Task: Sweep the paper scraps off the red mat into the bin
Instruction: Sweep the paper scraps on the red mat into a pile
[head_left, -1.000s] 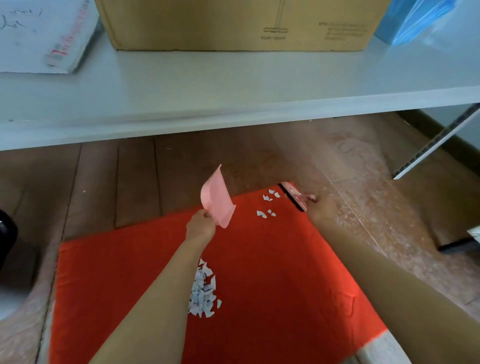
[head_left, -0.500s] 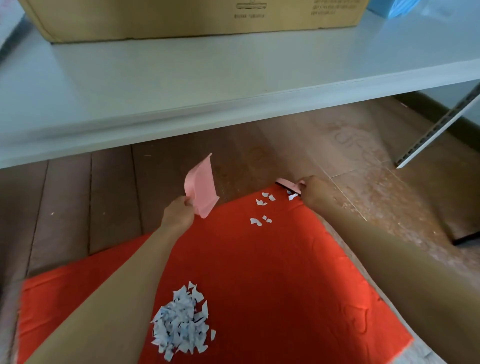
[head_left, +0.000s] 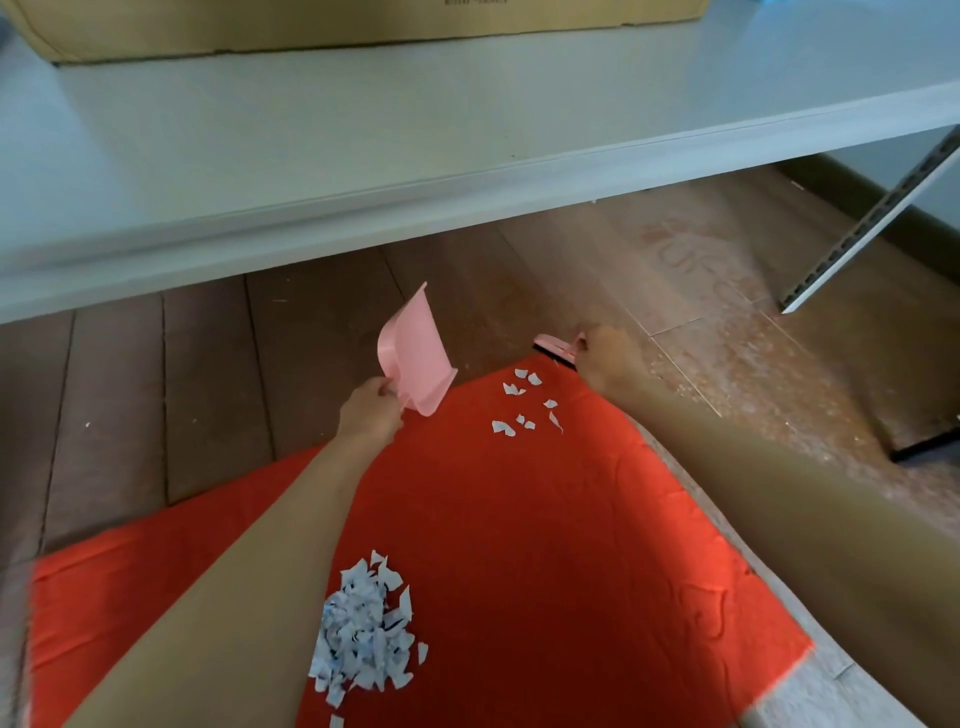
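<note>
The right hand (head_left: 602, 358) grips the brush (head_left: 555, 349) at the mat's (head_left: 519, 519) far corner, loose scraps (head_left: 522, 402) lying just at its seven o'clock. The left hand (head_left: 370, 410) holds the dustpan (head_left: 415, 358) raised, at nine o'clock of them.

A pale grey shelf (head_left: 363, 156) is stretching across the top of the view, and a cardboard box (head_left: 337, 23) is sitting on it at the back. Under the shelf, a brown wooden floor (head_left: 182, 374) is showing in planks. At the right, a perforated metal strut (head_left: 878, 218) is leaning down to the floor, which is looking paler and speckled there.
</note>
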